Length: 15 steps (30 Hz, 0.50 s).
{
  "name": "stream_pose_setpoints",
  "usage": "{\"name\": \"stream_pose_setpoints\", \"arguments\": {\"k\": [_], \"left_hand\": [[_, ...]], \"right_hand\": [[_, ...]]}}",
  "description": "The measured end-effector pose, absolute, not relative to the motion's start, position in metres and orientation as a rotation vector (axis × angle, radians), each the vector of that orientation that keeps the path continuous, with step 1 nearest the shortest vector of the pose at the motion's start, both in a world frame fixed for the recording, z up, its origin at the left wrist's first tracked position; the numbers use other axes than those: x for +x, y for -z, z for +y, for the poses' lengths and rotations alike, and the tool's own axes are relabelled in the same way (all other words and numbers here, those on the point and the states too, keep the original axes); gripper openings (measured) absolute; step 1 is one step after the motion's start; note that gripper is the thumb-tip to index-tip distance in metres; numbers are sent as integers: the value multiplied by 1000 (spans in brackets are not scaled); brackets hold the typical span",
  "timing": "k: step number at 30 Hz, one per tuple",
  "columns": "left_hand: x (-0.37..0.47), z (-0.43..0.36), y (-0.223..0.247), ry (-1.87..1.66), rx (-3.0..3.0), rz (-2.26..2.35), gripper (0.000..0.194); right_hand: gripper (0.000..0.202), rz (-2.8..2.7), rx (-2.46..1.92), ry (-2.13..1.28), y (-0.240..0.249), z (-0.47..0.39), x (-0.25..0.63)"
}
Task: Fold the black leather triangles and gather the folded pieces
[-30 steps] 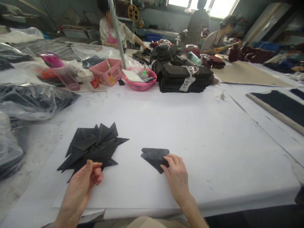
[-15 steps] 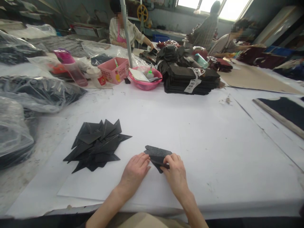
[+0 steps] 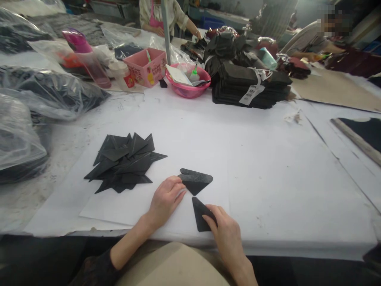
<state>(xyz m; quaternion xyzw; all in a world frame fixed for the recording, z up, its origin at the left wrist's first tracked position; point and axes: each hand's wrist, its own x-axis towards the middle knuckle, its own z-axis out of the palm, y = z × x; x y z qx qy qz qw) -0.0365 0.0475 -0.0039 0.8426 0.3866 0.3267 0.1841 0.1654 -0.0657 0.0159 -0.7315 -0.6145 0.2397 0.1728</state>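
My right hand (image 3: 226,228) pinches a flat black triangular piece (image 3: 201,217) between thumb and fingers, close to the table's front edge. Just beyond it, a second black piece (image 3: 196,182) with a grey, fuzzy-looking strip along its far side rests on white paper. My left hand (image 3: 166,198) has its fingers together and closed on the left corner of that second piece; the fingertips partly cover the corner. To the left of my hands is a loose heap of pointed black pieces (image 3: 123,165), overlapping at many angles.
White paper (image 3: 268,171) covers the table. At the back stand a pink basket (image 3: 145,71), a pink bowl (image 3: 190,92), a pink bottle (image 3: 92,65) and a tied black stack (image 3: 232,89). Plastic-wrapped bundles (image 3: 53,95) lie left. A co-worker (image 3: 154,24) works across the table.
My right hand has drawn a triangular piece toward me and to the right, apart from the strip-edged piece. The left hand stays at that piece's left corner. The view has tilted down.
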Motion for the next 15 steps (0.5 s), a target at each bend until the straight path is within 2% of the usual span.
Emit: {"name": "stream_pose_setpoints", "arguments": {"k": [5, 15], "left_hand": [[-34, 29, -2, -805, 2508, 998, 11], [-28, 44, 4, -683, 2624, 1139, 23]], "right_hand": [[24, -1858, -2069, -353, -8, -72, 159], [23, -1909, -2012, -390, -10, -68, 160]]}}
